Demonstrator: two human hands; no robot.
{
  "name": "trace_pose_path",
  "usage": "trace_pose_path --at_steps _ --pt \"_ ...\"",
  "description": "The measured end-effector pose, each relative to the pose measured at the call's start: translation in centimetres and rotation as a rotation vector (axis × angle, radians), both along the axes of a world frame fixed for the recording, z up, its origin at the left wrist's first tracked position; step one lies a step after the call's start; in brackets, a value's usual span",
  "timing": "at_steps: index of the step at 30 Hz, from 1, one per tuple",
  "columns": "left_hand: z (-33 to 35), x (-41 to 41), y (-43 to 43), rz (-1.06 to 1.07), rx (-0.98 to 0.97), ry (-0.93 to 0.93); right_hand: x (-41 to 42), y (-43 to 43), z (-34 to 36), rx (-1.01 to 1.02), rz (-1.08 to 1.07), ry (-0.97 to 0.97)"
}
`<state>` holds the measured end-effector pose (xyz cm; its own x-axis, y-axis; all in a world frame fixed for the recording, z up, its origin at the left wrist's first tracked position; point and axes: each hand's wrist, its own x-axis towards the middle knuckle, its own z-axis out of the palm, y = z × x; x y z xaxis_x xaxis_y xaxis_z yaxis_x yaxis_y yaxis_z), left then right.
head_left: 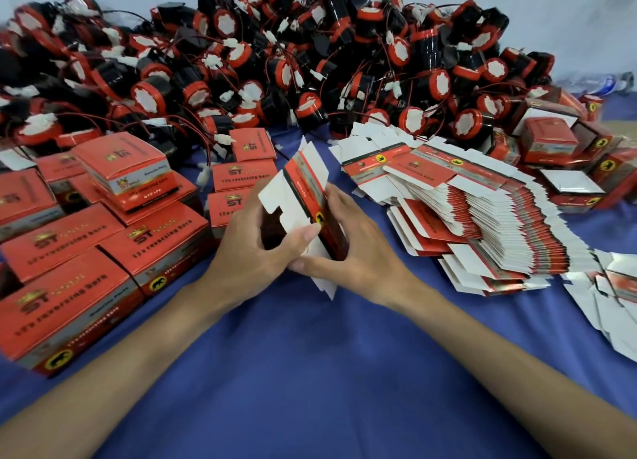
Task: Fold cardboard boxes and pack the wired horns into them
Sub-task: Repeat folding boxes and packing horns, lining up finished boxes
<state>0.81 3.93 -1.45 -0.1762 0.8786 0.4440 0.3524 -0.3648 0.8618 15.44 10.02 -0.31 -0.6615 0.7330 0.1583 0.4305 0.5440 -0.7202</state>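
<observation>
Head view. Blue cloth (310, 372) spread over the work surface, pale wall (568, 17) behind. Heaped along the far side against that wall: a big pile of wired horns (275, 62), black bodies with red rims, thin red and black leads tangled through.

On the left, closed red boxes (69, 245) stacked and crowded together, contents hidden. On the right, a leaning stack of flat box blanks (482, 224), more closed boxes (548, 138) behind it, loose blanks (613, 300) at the right edge.

At centre, held above the cloth, a half-opened cardboard box (306, 189), white flaps sticking out at both ends, inside dark. Left hand (255, 245) gripping its left side, thumb pressed on a white flap. Right hand (358, 241) curled round its red and black side.
</observation>
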Motion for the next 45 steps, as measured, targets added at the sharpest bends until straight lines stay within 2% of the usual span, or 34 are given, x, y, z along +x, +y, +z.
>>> trace_pose_path --at_steps 6,10,12,17,21,28,34,39,42,45 --pt "0.2 -0.2 -0.4 -0.216 0.014 0.078 1.3 1.0 0.9 -0.184 0.15 0.053" --pt "0.1 -0.6 -0.5 -0.228 0.024 0.113 2.2 1.7 1.4 -0.326 0.223 0.125" --pt "-0.1 -0.5 -0.4 -0.185 0.063 0.162 2.5 1.9 1.3 -0.322 0.215 0.155" --pt "-1.0 -0.4 -0.1 -0.016 0.106 0.42 2.3 1.0 1.7 -0.224 0.257 0.174" --pt "-0.9 0.2 -0.4 0.092 0.139 0.576 1.6 0.1 1.4 -0.04 0.276 0.166" --pt "-0.9 0.1 0.5 0.223 0.467 0.603 0.2 -0.5 0.0 0.208 0.267 0.201" --pt "-0.6 0.1 0.5 0.192 0.468 0.556 0.8 0.1 0.2 0.233 0.184 0.196" --pt "-0.1 -0.1 0.3 0.164 0.443 0.479 2.2 1.8 0.7 0.182 0.236 0.126" --pt "-0.2 -0.3 0.1 0.19 0.469 0.467 3.5 3.2 0.6 0.355 0.302 -0.016" --pt "0.0 -0.7 0.2 0.215 0.461 0.464 3.9 4.1 0.9 0.679 0.255 -0.107"
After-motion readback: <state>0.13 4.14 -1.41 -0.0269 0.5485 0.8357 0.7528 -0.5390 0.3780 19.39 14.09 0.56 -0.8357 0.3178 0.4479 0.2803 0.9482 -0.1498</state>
